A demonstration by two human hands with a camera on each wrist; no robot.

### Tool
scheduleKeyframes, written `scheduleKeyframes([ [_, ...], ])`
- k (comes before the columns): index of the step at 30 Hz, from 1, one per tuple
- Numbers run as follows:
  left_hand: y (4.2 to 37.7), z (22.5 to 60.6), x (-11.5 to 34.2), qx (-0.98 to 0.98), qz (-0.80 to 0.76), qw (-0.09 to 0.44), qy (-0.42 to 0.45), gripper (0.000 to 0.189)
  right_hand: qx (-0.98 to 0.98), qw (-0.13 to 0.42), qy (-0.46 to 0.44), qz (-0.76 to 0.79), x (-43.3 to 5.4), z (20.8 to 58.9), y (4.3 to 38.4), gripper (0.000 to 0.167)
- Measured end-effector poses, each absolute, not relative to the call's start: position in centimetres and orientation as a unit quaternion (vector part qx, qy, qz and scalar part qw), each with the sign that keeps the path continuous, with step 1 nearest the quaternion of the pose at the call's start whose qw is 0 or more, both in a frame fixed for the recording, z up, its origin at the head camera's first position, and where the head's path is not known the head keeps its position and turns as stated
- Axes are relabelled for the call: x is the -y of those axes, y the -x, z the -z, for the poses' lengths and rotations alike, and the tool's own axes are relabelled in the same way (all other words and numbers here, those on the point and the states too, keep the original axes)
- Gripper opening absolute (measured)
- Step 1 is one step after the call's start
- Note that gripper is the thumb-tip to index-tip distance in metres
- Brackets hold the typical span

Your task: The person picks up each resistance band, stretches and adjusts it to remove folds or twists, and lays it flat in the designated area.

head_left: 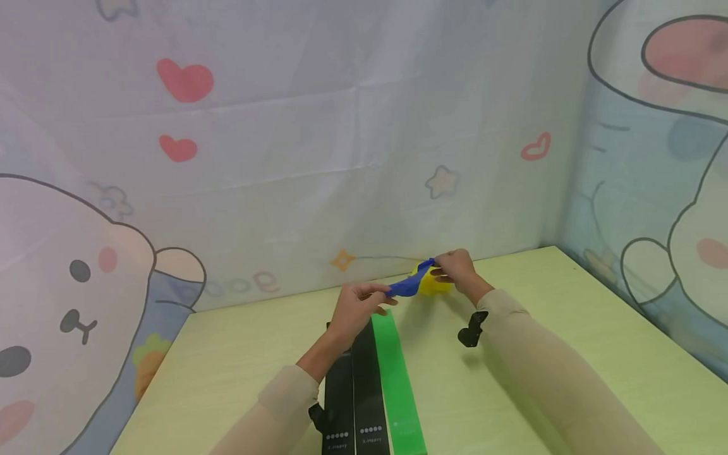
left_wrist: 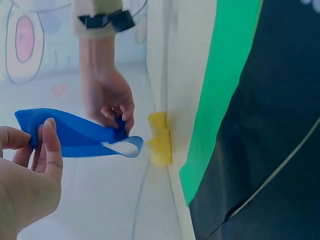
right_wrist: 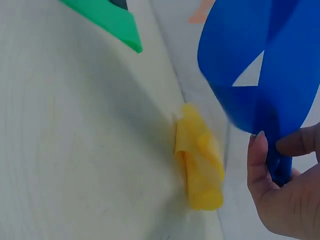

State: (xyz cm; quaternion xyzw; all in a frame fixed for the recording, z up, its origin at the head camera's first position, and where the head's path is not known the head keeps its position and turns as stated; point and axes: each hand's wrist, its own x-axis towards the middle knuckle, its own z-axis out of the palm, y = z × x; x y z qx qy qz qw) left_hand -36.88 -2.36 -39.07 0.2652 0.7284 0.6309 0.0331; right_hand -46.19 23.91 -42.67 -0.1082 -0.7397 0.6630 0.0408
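Observation:
A blue resistance band [head_left: 406, 287] is held in the air between both hands, above the back of the table. My left hand [head_left: 355, 311] pinches one end between thumb and fingers. At the other end my right hand [head_left: 462, 273] grips a bunched part of it; in the right wrist view the blue band [right_wrist: 295, 65] hangs in a loop with a gap through it. Behind the hands, a rolled yellow band [right_wrist: 200, 165] lies near the table's back edge. Beneath my left forearm, a green band [head_left: 398, 379] lies flat beside two black bands [head_left: 370, 379].
The pale yellow-green table [head_left: 244, 379] meets a printed cloth backdrop [head_left: 284, 189] at its back edge. More printed cloth [head_left: 637, 189] hangs along the right side. Each wrist wears a small black camera mount [head_left: 471, 330].

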Motion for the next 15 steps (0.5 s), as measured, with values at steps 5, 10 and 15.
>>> scheduleKeyframes([
  [5, 35.4, 39.2, 2.7, -0.740, -0.605, 0.039, -0.290, 0.024, 0.667, 0.005, 0.144, -0.731, -23.6, 42.0, 46.7, 0.014],
  [10, 34.6, 39.4, 3.2, -0.756, -0.566, 0.045, -0.326, 0.023, 0.662, -0.009, 0.149, -0.734, -23.3, 41.4, 46.9, 0.010],
  [15, 34.5, 39.9, 4.2, -0.785, -0.528, 0.055, -0.320, 0.025, 0.645, -0.025, 0.163, -0.746, -23.3, 40.9, 46.9, 0.006],
])
